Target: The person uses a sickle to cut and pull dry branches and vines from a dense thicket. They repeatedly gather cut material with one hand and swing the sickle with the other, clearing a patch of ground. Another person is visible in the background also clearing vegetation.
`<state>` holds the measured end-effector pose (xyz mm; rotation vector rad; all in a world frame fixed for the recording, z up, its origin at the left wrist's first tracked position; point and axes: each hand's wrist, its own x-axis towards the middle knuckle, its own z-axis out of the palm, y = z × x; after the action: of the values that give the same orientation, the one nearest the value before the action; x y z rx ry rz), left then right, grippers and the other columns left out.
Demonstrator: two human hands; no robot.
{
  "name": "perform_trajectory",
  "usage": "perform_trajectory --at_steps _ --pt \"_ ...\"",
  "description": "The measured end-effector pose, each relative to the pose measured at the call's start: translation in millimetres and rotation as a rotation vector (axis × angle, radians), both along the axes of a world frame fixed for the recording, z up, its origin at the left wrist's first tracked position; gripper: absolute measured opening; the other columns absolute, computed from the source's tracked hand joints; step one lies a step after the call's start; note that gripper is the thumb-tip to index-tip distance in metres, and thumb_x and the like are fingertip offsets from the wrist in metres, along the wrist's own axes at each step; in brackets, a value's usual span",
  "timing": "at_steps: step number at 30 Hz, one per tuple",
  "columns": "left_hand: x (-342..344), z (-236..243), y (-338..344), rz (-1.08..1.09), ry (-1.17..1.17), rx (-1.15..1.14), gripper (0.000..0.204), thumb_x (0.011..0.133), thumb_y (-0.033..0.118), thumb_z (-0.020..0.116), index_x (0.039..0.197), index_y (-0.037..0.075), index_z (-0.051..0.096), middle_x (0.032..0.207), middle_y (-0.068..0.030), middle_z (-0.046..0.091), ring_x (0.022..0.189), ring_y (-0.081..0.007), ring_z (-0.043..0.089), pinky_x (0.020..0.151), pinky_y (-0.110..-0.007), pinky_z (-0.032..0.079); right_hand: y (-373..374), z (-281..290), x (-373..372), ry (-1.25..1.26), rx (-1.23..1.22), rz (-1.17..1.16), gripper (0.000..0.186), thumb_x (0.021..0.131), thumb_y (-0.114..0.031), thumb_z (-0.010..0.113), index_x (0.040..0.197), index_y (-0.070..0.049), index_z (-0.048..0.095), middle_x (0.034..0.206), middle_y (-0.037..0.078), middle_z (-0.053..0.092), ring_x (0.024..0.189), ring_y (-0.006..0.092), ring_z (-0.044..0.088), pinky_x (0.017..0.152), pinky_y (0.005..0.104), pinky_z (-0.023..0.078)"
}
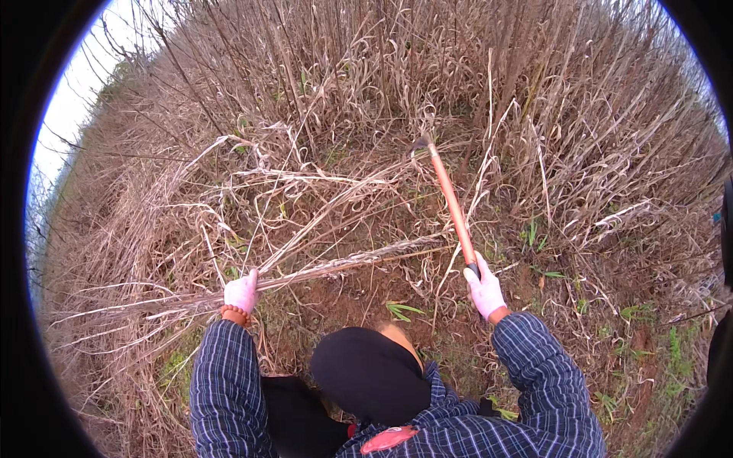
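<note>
My left hand [242, 292], in a pale pink glove, grips a bundle of long dry grass stalks [336, 263] that stretches right and upward across the ground. My right hand [485, 290], also gloved, holds the lower end of an orange-handled sickle [452, 202]. Its dark blade [419, 142] points into the base of the dry stalks ahead. Both sleeves are dark blue plaid. A beaded bracelet [235, 312] sits on my left wrist.
Tall dry brown grass and reeds [397, 69] stand thick ahead and on both sides. Bare reddish soil [359, 294] shows near my knees, with small green plants [403, 309] in it. Flattened stalks lie at the left [130, 305]. Sky shows at the upper left.
</note>
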<state>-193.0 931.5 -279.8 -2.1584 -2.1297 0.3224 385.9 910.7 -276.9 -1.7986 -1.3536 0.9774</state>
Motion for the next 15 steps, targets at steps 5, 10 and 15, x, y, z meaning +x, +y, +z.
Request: perform_trajectory --at_steps 5,10,15 --pt "2.1 -0.8 -4.3 -0.012 0.003 -0.003 0.017 0.089 0.01 0.06 0.104 0.011 0.053 0.08 -0.0119 0.07 0.07 -0.0311 0.07 0.058 -0.041 0.055 165.3 -55.5 -41.4 -0.176 0.117 0.08 0.054 0.094 -0.034 0.061 0.139 -0.008 0.048 0.1 0.019 0.067 0.087 0.0294 0.066 0.081 0.0388 0.051" --pt "2.4 0.7 -8.6 0.011 -0.035 -0.051 0.022 0.086 0.009 0.06 0.106 0.009 0.051 0.079 -0.0141 0.068 0.07 -0.0335 0.069 0.059 -0.044 0.055 279.0 -100.4 -107.3 -0.315 -0.031 0.118 0.038 0.09 -0.037 0.062 0.116 -0.009 0.058 0.102 0.023 0.067 0.096 0.041 0.065 0.082 0.0452 0.05" --pt "2.0 5.7 -8.6 0.023 0.019 -0.064 0.023 0.086 0.009 0.061 0.106 0.009 0.051 0.082 -0.0117 0.067 0.073 -0.0306 0.068 0.061 -0.04 0.055 277.1 -137.3 -95.4 -0.326 -0.12 0.037 0.041 0.093 -0.038 0.056 0.125 -0.012 0.057 0.108 0.021 0.067 0.102 0.0396 0.065 0.086 0.0479 0.051"
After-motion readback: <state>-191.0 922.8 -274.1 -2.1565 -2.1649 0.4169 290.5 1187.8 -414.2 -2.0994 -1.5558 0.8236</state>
